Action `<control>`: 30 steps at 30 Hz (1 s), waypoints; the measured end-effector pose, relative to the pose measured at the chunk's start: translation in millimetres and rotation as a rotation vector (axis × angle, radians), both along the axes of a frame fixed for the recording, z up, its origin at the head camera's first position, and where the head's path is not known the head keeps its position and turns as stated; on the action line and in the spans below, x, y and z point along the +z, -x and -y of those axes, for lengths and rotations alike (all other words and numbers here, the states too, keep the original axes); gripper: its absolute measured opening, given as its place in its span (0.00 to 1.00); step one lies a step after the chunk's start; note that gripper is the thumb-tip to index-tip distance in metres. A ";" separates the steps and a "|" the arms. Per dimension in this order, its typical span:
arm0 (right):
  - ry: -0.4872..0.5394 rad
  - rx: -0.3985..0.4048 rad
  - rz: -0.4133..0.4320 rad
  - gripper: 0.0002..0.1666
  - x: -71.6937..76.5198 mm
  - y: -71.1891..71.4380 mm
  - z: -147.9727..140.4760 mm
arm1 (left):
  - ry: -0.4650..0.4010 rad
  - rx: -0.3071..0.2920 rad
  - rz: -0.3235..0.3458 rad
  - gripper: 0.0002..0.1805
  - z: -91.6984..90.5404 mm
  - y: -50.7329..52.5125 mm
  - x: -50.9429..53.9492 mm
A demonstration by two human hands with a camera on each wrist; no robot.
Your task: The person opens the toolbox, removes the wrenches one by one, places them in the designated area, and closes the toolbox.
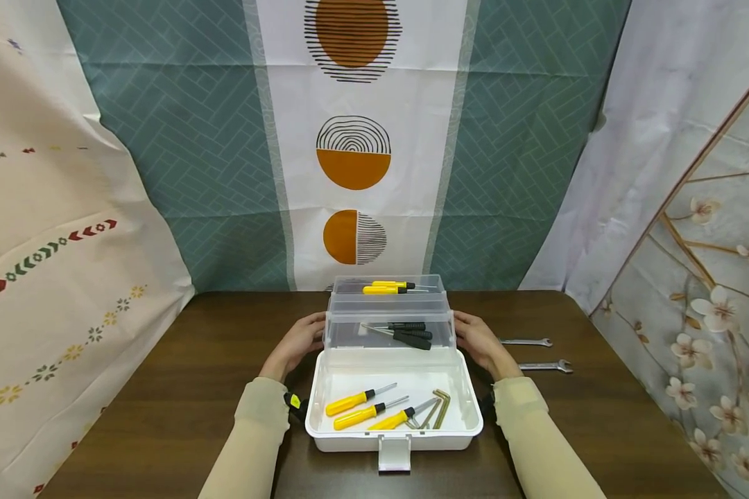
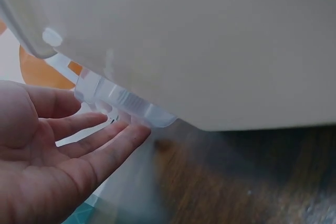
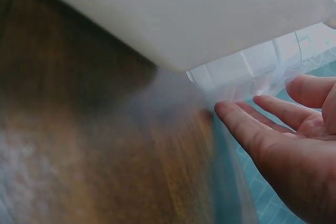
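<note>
An opened white toolbox point(image 1: 387, 441) stands on the table. In its base lie three yellow-handled screwdrivers point(image 1: 356, 416) and some L-shaped hex keys point(image 1: 441, 409). Behind the base rise translucent trays point(image 1: 343, 333), holding black-handled screwdrivers point(image 1: 412, 337) and, farther back, two yellow-handled screwdrivers point(image 1: 384, 290). My left hand point(image 1: 296, 345) is at the trays' left side; its extended fingers point(image 2: 118, 142) touch the clear plastic in the left wrist view. At the opposite side is my right hand point(image 1: 479, 344), its fingers point(image 3: 247, 124) stretched toward the tray. Whether those fingertips touch it I cannot tell.
Two metal wrenches, a smaller one point(image 1: 530, 342) and a larger one point(image 1: 549, 366), lie on the brown table point(image 1: 181, 402) beyond my right hand. A patterned curtain point(image 1: 374, 201) hangs along the table's back edge. A white front latch point(image 1: 394, 454) hangs down from the toolbox.
</note>
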State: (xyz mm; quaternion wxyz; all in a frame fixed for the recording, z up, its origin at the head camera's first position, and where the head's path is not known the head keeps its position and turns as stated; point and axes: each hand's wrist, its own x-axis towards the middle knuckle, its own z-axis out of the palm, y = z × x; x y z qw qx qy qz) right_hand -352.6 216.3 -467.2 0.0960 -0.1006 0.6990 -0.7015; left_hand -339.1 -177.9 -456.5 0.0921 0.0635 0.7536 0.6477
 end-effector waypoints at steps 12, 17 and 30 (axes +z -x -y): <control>0.012 -0.036 -0.032 0.29 1.8 2.4 0.5 | -0.015 0.024 -0.048 0.26 -2.1 0.6 3.2; 0.050 -0.049 -0.070 0.30 6.6 2.1 0.4 | -0.043 0.017 -0.091 0.27 -1.5 1.6 7.3; 0.085 -0.119 -0.164 0.30 25.6 -3.1 1.2 | -0.066 0.059 -0.164 0.26 -2.1 -1.9 26.3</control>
